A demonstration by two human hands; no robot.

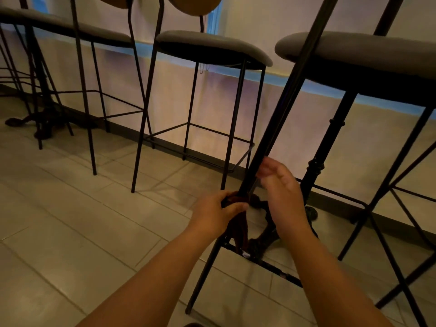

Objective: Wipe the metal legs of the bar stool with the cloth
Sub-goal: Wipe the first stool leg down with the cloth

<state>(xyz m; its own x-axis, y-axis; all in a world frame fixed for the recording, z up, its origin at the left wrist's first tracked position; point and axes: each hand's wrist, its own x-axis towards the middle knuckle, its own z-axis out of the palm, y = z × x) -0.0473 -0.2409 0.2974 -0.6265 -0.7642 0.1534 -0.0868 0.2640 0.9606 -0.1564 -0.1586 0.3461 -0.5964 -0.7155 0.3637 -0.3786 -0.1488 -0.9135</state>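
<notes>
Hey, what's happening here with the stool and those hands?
A person is cleaning a bar stool's metal leg. The left hand grips a dark cloth wrapped against the leg, low down near the footrest bar. The right hand is beside the leg just above; it is blurred, so whether it touches the leg is unclear. More stools stand in a row along the wall.

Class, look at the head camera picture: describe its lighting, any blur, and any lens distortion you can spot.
Head view: dim, warm light, so the dark reddish cloth barely separates from the thin black metal stool leg; the right hand is motion-blurred at its fingertips, while the left hand gripping the cloth is sharper; a bluish glow runs along the pale wall; wide-angle distortion splays the stool legs.
</notes>
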